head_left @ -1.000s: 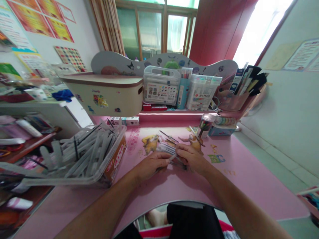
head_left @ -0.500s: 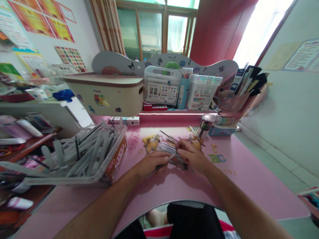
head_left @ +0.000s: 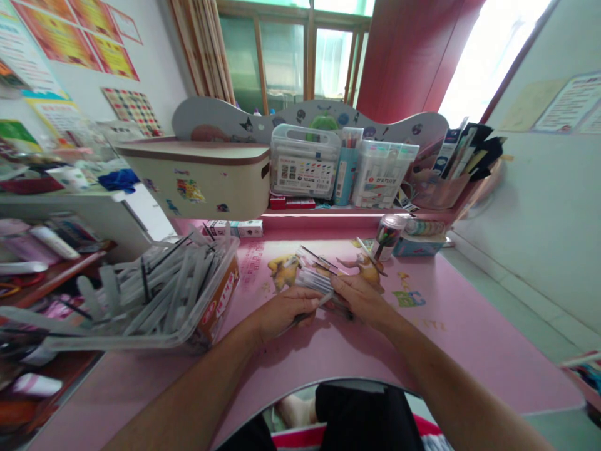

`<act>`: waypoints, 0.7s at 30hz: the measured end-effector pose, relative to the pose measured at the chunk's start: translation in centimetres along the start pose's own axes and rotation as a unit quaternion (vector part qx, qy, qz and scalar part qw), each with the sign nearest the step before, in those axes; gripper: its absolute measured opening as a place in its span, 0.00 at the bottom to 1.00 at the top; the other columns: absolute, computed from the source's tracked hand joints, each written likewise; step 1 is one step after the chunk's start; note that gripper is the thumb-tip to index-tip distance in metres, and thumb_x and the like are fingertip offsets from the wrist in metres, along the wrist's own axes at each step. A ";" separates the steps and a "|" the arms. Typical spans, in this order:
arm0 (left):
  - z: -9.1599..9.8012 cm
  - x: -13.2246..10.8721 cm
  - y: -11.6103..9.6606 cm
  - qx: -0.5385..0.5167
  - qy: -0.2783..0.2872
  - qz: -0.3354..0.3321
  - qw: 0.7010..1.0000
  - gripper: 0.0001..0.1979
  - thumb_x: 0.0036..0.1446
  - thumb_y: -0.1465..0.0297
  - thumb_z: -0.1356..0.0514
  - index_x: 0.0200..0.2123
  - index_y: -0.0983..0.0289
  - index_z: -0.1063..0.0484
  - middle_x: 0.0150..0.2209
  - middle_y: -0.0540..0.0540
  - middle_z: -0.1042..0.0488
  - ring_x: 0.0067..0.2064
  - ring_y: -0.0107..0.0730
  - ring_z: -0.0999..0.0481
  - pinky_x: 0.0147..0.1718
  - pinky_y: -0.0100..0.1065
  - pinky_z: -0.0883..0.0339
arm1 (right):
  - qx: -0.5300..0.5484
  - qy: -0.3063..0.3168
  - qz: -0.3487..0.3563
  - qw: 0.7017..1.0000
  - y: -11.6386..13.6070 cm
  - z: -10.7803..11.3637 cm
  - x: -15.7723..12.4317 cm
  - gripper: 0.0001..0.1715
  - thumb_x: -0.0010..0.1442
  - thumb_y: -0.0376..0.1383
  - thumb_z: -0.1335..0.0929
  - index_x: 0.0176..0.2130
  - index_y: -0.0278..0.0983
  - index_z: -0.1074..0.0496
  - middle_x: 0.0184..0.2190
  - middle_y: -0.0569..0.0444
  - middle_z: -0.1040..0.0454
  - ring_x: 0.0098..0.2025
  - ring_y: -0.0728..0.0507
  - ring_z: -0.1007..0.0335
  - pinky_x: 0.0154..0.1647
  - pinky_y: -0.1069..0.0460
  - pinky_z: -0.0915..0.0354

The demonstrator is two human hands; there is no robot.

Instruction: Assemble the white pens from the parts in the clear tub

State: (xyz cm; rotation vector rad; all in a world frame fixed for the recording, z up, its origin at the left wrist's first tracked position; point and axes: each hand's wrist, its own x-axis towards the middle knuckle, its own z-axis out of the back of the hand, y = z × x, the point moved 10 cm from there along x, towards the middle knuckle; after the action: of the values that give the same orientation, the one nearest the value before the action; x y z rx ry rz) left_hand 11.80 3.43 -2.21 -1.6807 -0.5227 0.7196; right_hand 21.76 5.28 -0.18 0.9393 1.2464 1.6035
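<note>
Both of my hands meet over the middle of the pink desk (head_left: 451, 338). My left hand (head_left: 286, 311) has its fingers closed round a bundle of thin pale pens (head_left: 317, 279) that fans out away from me. My right hand (head_left: 361, 299) pinches the same bundle from the right side, fingers curled on its near end. The bundle rests low over the cartoon print on the desk.
A clear bin (head_left: 154, 294) piled with similar pale pens stands on the left. Marker cases (head_left: 304, 161) and a blue pen cup (head_left: 346, 168) sit on the back ledge. A small round tin (head_left: 387, 237) stands beyond my right hand. Cluttered shelves (head_left: 42, 250) fill the far left.
My right hand's fingers have shifted slightly along the bundle, lifting toward its top and settling back. My left hand has kept its grip in nearly the same place.
</note>
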 end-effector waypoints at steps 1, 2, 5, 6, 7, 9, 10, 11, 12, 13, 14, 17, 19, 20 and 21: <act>0.1 0.0 0.0 0.000 -0.001 0.001 1.000 0.19 0.54 0.61 0.39 0.41 0.71 0.22 0.17 0.47 0.39 0.19 0.22 0.46 0.20 0.29 0.56 | -0.026 0.001 0.003 1.000 0.2 0.0 0.0 0.24 0.63 0.50 0.36 0.25 0.37 0.32 0.17 0.60 0.40 0.20 0.51 0.49 0.20 0.54 0.52; 0.2 0.0 -0.1 -0.005 -0.001 0.002 1.000 0.19 0.54 0.61 0.39 0.40 0.71 0.22 0.17 0.47 0.39 0.19 0.21 0.46 0.20 0.29 0.56 | -0.040 0.002 0.003 0.999 0.2 0.0 -0.1 0.23 0.63 0.50 0.36 0.25 0.37 0.32 0.18 0.59 0.39 0.20 0.51 0.48 0.21 0.54 0.52; 0.3 -0.1 -0.3 -0.047 0.008 0.006 0.999 0.19 0.54 0.60 0.39 0.40 0.72 0.23 0.15 0.46 0.40 0.17 0.21 0.48 0.18 0.28 0.58 | -0.009 -0.010 -0.003 1.000 0.2 0.2 -0.3 0.17 0.63 0.47 0.34 0.29 0.38 0.33 0.18 0.62 0.40 0.19 0.52 0.49 0.20 0.56 0.52; 0.2 -0.2 -0.3 -0.065 0.016 0.009 0.998 0.20 0.54 0.60 0.40 0.41 0.72 0.23 0.15 0.46 0.41 0.16 0.20 0.49 0.17 0.28 0.59 | 0.029 -0.012 -0.008 0.999 0.2 0.2 -0.3 0.15 0.62 0.46 0.33 0.31 0.39 0.34 0.17 0.63 0.41 0.19 0.52 0.50 0.19 0.56 0.52; 0.1 -0.3 -0.3 -0.084 0.023 0.011 0.996 0.20 0.55 0.60 0.40 0.42 0.72 0.24 0.15 0.45 0.41 0.16 0.20 0.51 0.17 0.28 0.61 | 0.076 -0.011 -0.015 0.997 0.1 0.2 -0.3 0.13 0.61 0.45 0.32 0.32 0.39 0.34 0.17 0.64 0.42 0.18 0.53 0.51 0.17 0.57 0.53; 0.0 -0.4 -0.3 -0.119 0.037 0.013 0.992 0.20 0.56 0.60 0.40 0.43 0.73 0.25 0.15 0.44 0.43 0.15 0.19 0.54 0.16 0.27 0.63 | 0.187 -0.011 -0.029 0.982 0.0 0.2 -0.2 0.12 0.57 0.42 0.30 0.34 0.40 0.36 0.18 0.65 0.40 0.17 0.53 0.50 0.15 0.59 0.53; -0.1 -0.4 -0.4 -0.132 0.041 0.011 0.990 0.20 0.56 0.61 0.40 0.43 0.73 0.25 0.15 0.44 0.43 0.15 0.18 0.54 0.16 0.27 0.63 | 0.240 -0.015 -0.035 0.970 0.0 0.2 -0.1 0.12 0.54 0.40 0.29 0.34 0.40 0.36 0.19 0.64 0.38 0.17 0.53 0.48 0.14 0.59 0.52; -0.1 -0.4 -0.4 -0.140 0.043 0.007 0.989 0.20 0.56 0.61 0.40 0.43 0.73 0.25 0.15 0.43 0.44 0.15 0.18 0.55 0.16 0.27 0.63 | 0.285 -0.017 -0.043 0.957 0.0 0.3 -0.1 0.13 0.50 0.37 0.29 0.34 0.39 0.36 0.21 0.62 0.35 0.18 0.52 0.45 0.13 0.59 0.51; -0.1 -0.4 -0.5 -0.143 0.044 0.004 0.989 0.20 0.56 0.61 0.40 0.43 0.73 0.25 0.14 0.43 0.44 0.15 0.18 0.55 0.16 0.27 0.63 | 0.321 -0.017 -0.052 0.946 -0.1 0.2 -0.1 0.13 0.47 0.35 0.29 0.33 0.39 0.36 0.24 0.61 0.32 0.18 0.52 0.42 0.12 0.59 0.49; -0.1 -0.4 -0.5 -0.142 0.044 0.002 0.989 0.20 0.57 0.61 0.40 0.43 0.73 0.25 0.14 0.43 0.44 0.15 0.18 0.55 0.16 0.27 0.63 | 0.347 -0.013 -0.066 0.935 -0.1 0.0 -0.1 0.13 0.45 0.33 0.30 0.33 0.39 0.36 0.26 0.59 0.30 0.19 0.52 0.40 0.11 0.59 0.48; -0.2 -0.4 -0.5 -0.138 0.044 0.000 0.989 0.20 0.57 0.61 0.40 0.43 0.73 0.25 0.15 0.43 0.44 0.15 0.18 0.55 0.16 0.27 0.62 | 0.365 -0.005 -0.083 0.927 -0.3 -0.3 -0.1 0.13 0.44 0.33 0.30 0.33 0.38 0.35 0.26 0.58 0.29 0.19 0.51 0.38 0.10 0.59 0.47; -0.2 -0.3 -0.6 -0.115 0.045 -0.002 0.992 0.20 0.55 0.60 0.39 0.43 0.72 0.26 0.15 0.44 0.42 0.15 0.18 0.52 0.16 0.27 0.61 | 0.363 0.016 -0.125 0.923 -0.9 -1.5 -0.4 0.13 0.46 0.34 0.29 0.34 0.38 0.34 0.24 0.58 0.29 0.17 0.52 0.41 0.09 0.61 0.49; -0.1 -0.2 -0.5 -0.107 0.044 0.001 0.993 0.19 0.55 0.61 0.39 0.42 0.72 0.26 0.15 0.44 0.41 0.15 0.19 0.52 0.15 0.27 0.61 | 0.329 0.015 -0.132 0.935 -1.2 -1.7 -0.5 0.14 0.47 0.37 0.28 0.33 0.37 0.34 0.22 0.58 0.29 0.16 0.54 0.44 0.09 0.61 0.51; -0.1 -0.2 -0.4 -0.107 0.044 0.005 0.993 0.19 0.55 0.62 0.40 0.42 0.71 0.26 0.14 0.44 0.41 0.15 0.19 0.52 0.15 0.26 0.61 | 0.309 0.012 -0.130 0.942 -1.4 -1.8 -0.5 0.15 0.47 0.38 0.27 0.32 0.37 0.35 0.21 0.59 0.30 0.15 0.54 0.46 0.09 0.62 0.52; -0.1 -0.2 -0.3 -0.107 0.043 0.010 0.993 0.18 0.55 0.62 0.40 0.43 0.71 0.26 0.14 0.44 0.42 0.14 0.19 0.53 0.15 0.27 0.62 | 0.289 0.008 -0.128 0.949 -1.5 -1.7 -0.5 0.16 0.47 0.40 0.27 0.31 0.37 0.35 0.20 0.60 0.31 0.15 0.55 0.47 0.09 0.62 0.52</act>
State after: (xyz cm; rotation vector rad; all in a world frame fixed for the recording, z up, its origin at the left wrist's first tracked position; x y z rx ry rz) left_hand 11.72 3.27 -1.84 -1.9100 -0.5377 0.6207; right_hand 20.61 4.41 -2.02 1.0578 1.8191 1.0540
